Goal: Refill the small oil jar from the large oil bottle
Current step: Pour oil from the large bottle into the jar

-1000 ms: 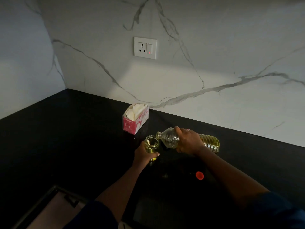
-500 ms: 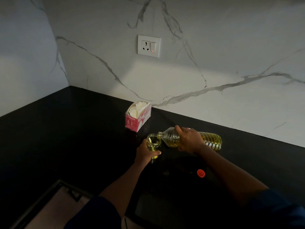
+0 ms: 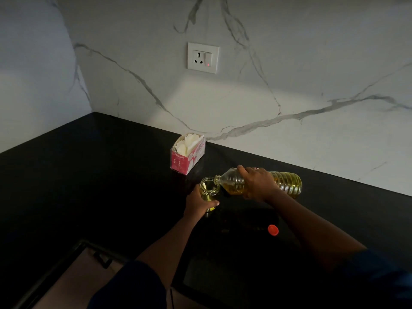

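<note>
The right hand (image 3: 258, 184) gripped the one large oil bottle (image 3: 287, 182), lying nearly level, mouth pointing left over the single small oil jar (image 3: 208, 188). The left hand (image 3: 199, 204) clasped that upright jar on the black counter (image 3: 89, 175). One red cap (image 3: 273, 230) lay nearby.

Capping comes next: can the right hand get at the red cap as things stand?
Probably not yet: the right hand grips the tilted oil bottle. The red cap itself lies uncovered on the counter.
</note>
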### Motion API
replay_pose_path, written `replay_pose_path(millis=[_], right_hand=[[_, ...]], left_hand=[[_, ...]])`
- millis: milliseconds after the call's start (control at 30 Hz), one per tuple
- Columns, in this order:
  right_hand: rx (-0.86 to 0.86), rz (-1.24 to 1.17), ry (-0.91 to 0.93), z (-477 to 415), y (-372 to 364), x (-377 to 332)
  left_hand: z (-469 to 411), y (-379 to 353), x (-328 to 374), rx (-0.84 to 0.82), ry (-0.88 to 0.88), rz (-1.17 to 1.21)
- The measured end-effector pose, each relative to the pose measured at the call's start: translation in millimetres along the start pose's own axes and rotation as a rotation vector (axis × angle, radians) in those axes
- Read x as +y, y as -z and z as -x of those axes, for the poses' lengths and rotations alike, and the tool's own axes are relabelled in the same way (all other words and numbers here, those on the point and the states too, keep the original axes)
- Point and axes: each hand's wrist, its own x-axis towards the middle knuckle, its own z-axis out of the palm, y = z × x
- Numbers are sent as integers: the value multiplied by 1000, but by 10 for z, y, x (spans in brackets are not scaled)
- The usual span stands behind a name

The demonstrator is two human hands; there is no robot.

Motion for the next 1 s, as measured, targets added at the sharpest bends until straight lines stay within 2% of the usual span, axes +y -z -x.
replay_pose_path(millis=[1000], right_hand=[[22, 94, 78, -104, 42, 76]], left_hand=[[51, 5, 66, 17, 27, -2]])
